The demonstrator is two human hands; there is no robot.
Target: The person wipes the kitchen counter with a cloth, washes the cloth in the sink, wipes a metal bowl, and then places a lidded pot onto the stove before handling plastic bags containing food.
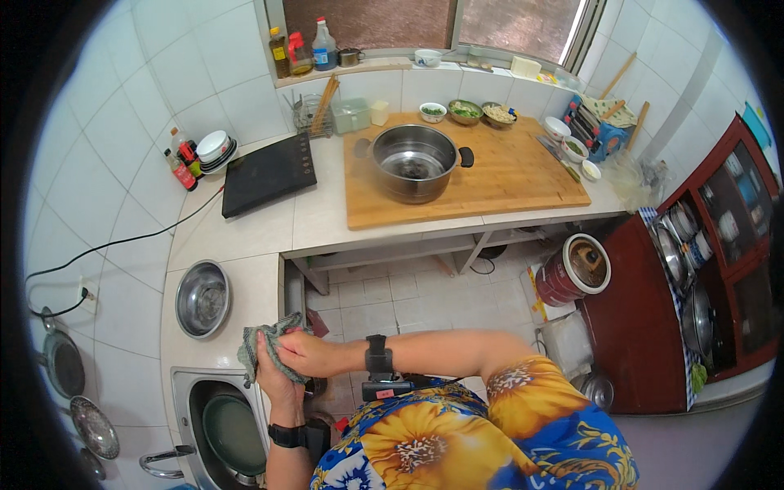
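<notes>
Both of my hands are together around a crumpled grey-green cloth (pixel 250 355), near the counter edge beside the sink. My left hand (pixel 275 373) holds the cloth from below and the left. My right hand (pixel 306 352) grips it from the right, its fingers curled. A metal bowl (pixel 203 300) rests on the counter just beyond the cloth. In the steel sink (pixel 184 383) sits a dark green round basin or pan (pixel 234 432). Farther off, a stainless steel pot (pixel 415 165) with black handles stands on a wooden cutting board (pixel 508 177).
A black induction cooktop (pixel 269 174) lies at the back left, its cord running along the wall. Small bowls of chopped food (pixel 465 112) and a knife (pixel 554 156) lie at the board's far and right edges. A red bucket (pixel 560 278) stands on the floor before a red cabinet (pixel 637 331).
</notes>
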